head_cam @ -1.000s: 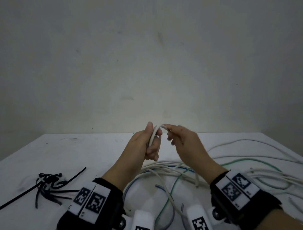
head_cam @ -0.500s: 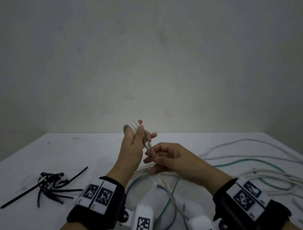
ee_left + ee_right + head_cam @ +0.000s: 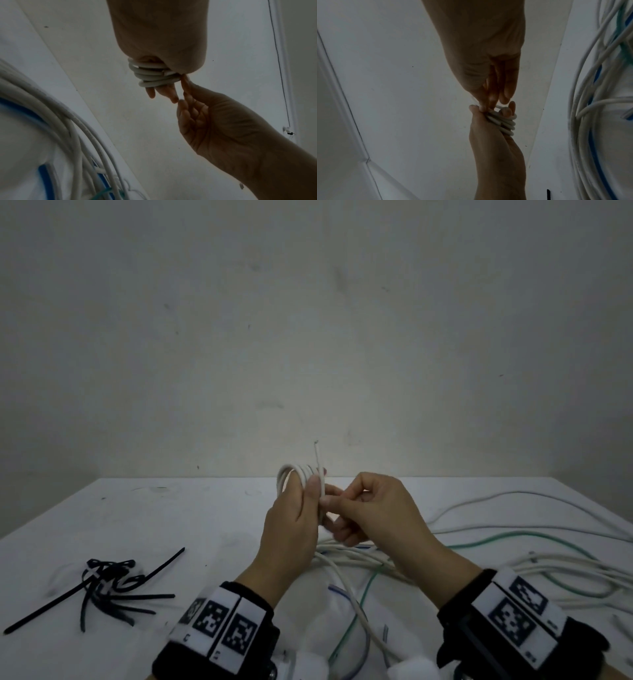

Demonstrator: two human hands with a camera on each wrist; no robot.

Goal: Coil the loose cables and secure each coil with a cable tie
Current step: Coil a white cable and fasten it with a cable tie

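A thin white cable (image 3: 297, 474) is wound in several turns around the fingers of my left hand (image 3: 291, 518), held up above the table's middle. Its free end (image 3: 318, 457) sticks straight up beside my left thumb. My right hand (image 3: 373, 508) meets the left from the right, and its fingertips pinch the cable just below that end. The left wrist view shows the coil (image 3: 151, 75) stacked around my left fingers. In the right wrist view my right fingertips (image 3: 483, 106) press on the coil (image 3: 504, 122) at my left thumb. Black cable ties (image 3: 109, 587) lie at the left.
Loose white cables (image 3: 555, 568) sprawl over the right half of the white table (image 3: 191, 522), mixed with a green cable (image 3: 496, 540) and a blue one (image 3: 346, 597). Some run under my wrists. A bare wall stands behind the table's far edge.
More turns have been wound around my left fingers. My right hand rose from below the left to beside it, and the cable's free end now sticks upward.
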